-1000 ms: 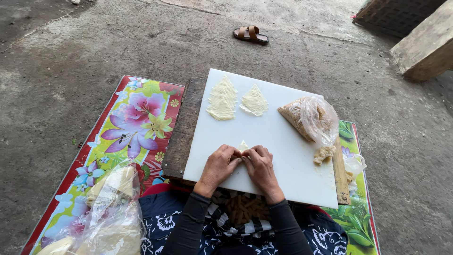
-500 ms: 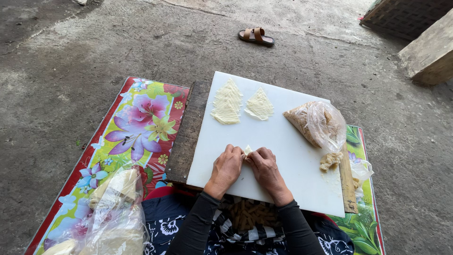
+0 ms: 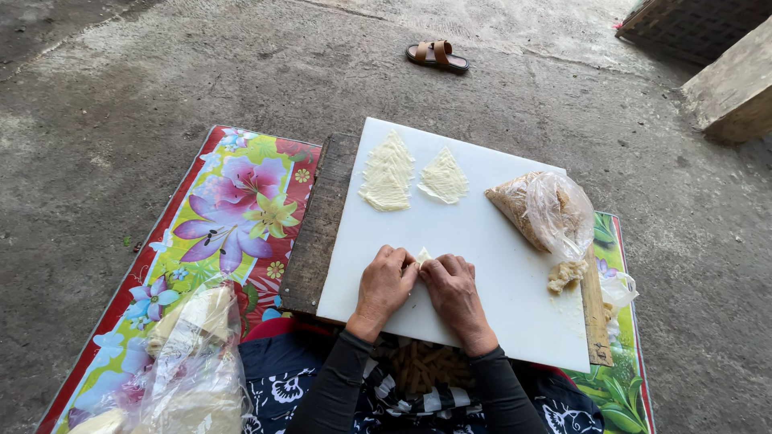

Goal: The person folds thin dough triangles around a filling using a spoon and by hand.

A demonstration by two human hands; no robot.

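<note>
On the white board (image 3: 482,265), a small pale dough piece (image 3: 423,256) is pinched between left hand (image 3: 384,285) and right hand (image 3: 455,291); tearing is judged possible (if squeezed unevenly).

I see both forearms in dark sleeves rising from the bottom centre of the frame, converging at mid-frame, where my left hand (image 3: 383,285) and right hand (image 3: 455,291) lie knuckles-up, side by side, fingertips curled inward and pinched together, thumbs hidden beneath.
</note>
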